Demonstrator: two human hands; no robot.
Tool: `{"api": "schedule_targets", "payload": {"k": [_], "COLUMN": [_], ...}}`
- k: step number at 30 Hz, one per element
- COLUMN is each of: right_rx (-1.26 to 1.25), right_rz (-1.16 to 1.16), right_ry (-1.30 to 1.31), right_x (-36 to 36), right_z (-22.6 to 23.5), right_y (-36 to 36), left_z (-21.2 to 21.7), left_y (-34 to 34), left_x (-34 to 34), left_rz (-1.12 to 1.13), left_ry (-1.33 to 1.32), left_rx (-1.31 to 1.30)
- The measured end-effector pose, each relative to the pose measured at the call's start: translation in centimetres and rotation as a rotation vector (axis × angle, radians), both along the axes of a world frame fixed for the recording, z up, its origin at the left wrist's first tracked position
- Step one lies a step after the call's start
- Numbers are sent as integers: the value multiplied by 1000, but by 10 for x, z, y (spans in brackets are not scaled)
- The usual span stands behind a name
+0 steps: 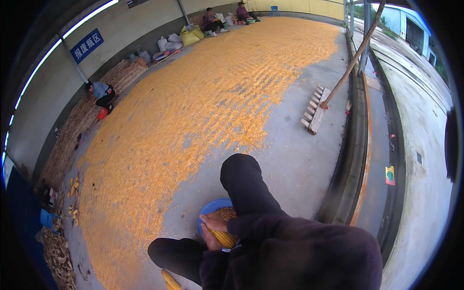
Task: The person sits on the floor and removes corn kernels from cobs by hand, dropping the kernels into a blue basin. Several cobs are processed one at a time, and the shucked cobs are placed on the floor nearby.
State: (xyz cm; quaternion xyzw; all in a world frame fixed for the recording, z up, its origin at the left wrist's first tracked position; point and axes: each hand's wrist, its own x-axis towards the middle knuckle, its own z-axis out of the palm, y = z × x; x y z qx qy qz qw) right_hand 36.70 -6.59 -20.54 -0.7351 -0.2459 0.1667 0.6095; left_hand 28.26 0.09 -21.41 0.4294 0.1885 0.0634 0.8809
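Between my knees stands a blue basin (208, 208) with loose kernels (227, 212) in it. Over it, my right hand (215, 222) is closed on the upper side of a yellow corn cob (224, 238). My left hand (210, 239) grips the same cob from the left, its fingers partly hidden. The cob's lower end is close to my dark sleeve. Another corn cob (170, 279) lies on the floor beside my left leg.
Corn kernels (193, 96) cover much of the floor ahead. A toothed wooden rake (316, 113) leans at the right near a raised curb (355, 159). Along the left wall are heaped cobs (72, 130), sacks (189, 37), a crouching person (101, 92) and two seated people farther back.
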Motion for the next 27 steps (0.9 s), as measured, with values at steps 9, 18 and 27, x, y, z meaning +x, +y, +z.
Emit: {"api": "schedule_targets", "payload": {"k": [9, 18, 27], "right_rx": [-90, -132, -229], "right_rz": [-14, -71, 60], "right_ry": [-16, -170, -185], "right_x": [-4, -5, -6], "right_z": [15, 19, 49], "right_y": [-10, -9, -16], "left_z": [-27, -22, -35], "left_y": [10, 5, 3], "left_x": [4, 3, 11], "left_rz": [-8, 113, 256], "left_ry": [78, 195, 168], "left_rx": [106, 965, 92]}}
